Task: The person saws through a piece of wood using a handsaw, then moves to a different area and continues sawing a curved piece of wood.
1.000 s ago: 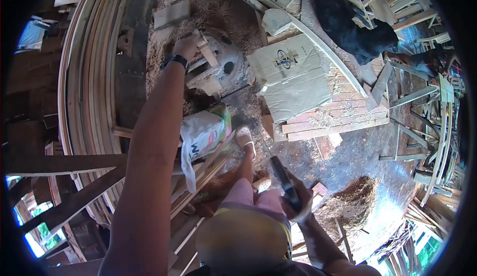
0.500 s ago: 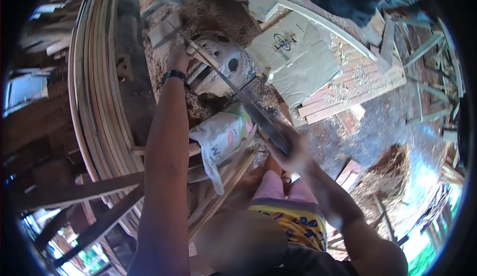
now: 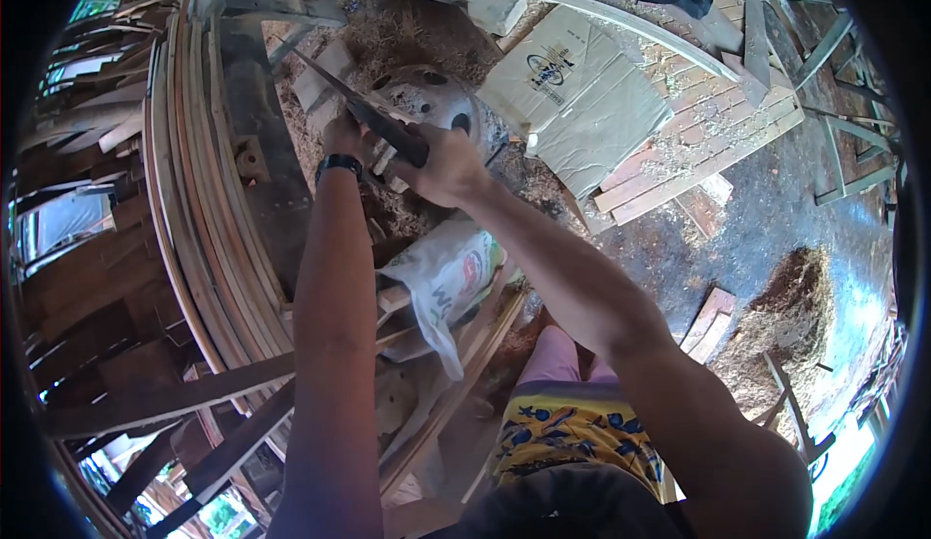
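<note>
My right hand (image 3: 448, 163) is closed around the near end of a long dark tapering blade (image 3: 361, 104); I cannot tell its exact kind. The blade points away to the upper left, its thin tip over a pale block (image 3: 322, 73). My left hand (image 3: 346, 137), with a dark band at the wrist, is closed just beside the blade. It seems to hold a pale strip of wood (image 3: 390, 109), partly hidden behind the blade. Under both hands stands a rounded grey metal piece (image 3: 438, 104) with several holes, among shavings.
Long planks (image 3: 184, 180) are stacked at the left. A flattened cardboard piece (image 3: 592, 102) lies on boards (image 3: 703, 156) at the right. A white plastic bag (image 3: 446, 272) is close below my hands. Farther right is a sawdust heap (image 3: 790, 311).
My right hand has pushed the blade forward and to the upper left, from near my lap up to my left hand. The left hand has stayed almost in place. The view has shifted slightly.
</note>
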The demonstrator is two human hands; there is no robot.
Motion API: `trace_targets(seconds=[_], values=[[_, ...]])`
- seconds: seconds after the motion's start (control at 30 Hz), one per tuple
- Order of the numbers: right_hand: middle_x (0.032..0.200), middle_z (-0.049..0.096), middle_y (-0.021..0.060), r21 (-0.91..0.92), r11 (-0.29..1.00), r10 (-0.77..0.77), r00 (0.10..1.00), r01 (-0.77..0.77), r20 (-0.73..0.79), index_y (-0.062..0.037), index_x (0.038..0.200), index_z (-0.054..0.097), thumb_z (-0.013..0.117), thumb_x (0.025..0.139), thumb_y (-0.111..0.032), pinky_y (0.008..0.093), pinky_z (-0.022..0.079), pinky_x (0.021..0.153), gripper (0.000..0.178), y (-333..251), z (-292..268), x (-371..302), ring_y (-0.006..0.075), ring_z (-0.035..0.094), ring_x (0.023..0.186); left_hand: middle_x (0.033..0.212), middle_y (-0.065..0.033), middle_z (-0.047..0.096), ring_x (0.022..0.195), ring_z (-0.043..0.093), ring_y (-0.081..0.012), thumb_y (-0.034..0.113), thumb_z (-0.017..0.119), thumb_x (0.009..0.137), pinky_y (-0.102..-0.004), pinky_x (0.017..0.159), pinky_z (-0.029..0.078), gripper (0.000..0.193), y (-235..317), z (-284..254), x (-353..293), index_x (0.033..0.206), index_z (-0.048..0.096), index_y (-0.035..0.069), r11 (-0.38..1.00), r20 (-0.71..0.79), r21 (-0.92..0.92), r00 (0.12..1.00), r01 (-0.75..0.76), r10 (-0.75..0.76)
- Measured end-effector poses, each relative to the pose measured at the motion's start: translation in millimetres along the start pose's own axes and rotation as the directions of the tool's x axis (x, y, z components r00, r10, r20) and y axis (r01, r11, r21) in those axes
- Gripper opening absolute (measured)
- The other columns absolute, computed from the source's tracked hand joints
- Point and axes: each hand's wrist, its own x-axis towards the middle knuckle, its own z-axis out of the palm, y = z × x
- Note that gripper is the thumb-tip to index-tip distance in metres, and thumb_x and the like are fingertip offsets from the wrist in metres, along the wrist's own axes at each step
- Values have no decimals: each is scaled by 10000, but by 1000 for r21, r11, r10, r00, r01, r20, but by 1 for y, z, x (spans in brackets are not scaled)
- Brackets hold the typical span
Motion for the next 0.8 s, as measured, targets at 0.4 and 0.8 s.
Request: trace_targets(seconds=[0.4, 0.8], values=[[1150, 714, 208, 37, 997, -66, 997, 64, 38, 32, 1405, 520, 660, 831, -110, 397, 567, 894, 608, 11, -128, -237, 316, 724, 1048, 1036, -164, 745, 977, 729, -247, 490, 537, 1029, -404, 800, 576, 519, -11, 15, 14, 1113, 722, 12, 743, 93, -617, 961, 260, -259], [1047, 726, 199, 27, 993, -114, 993, 115, -31, -33, 1327, 596, 710, 830, -212, 419, 578, 771, 541, 41, -55, -145, 299, 741, 937, 1180, -164, 700, 1001, 727, -264, 307, 573, 1029, -379, 848, 601, 401, 18, -1, -11, 1292, 618, 8, 843, 72, -494, 976, 212, -203]])
